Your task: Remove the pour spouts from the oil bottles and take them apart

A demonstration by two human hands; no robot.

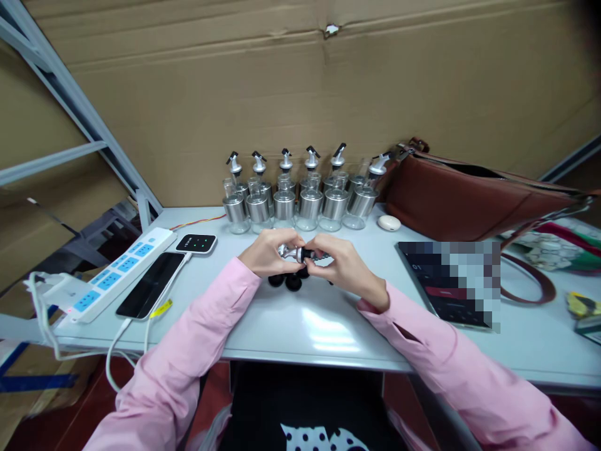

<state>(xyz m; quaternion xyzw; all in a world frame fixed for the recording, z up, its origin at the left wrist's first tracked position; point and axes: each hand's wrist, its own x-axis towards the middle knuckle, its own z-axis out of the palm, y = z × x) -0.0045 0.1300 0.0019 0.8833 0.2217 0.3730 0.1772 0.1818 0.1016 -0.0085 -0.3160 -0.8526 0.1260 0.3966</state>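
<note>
Above the middle of the table, my left hand point(271, 252) pinches the silver body of a bottle pourer spout point(292, 253). My right hand point(335, 262) closes its fingers on the black stopper end of the same spout, so the two hands meet around it. Just below and behind them lie several round black pieces point(293, 283), partly hidden by the fingers. Beyond the hands stand two rows of glass bottles with steel sleeves point(310, 203). Those in the back row carry silver pourers with black levers point(312, 156); most front ones have bare necks.
On the left lie a white power strip point(124, 272), a phone point(151, 285) with a cable and a small black device point(196, 244). To the right are a round white case point(389, 223), a tablet point(446, 285) and a brown leather bag point(469, 197). Cardboard point(282, 81) stands behind.
</note>
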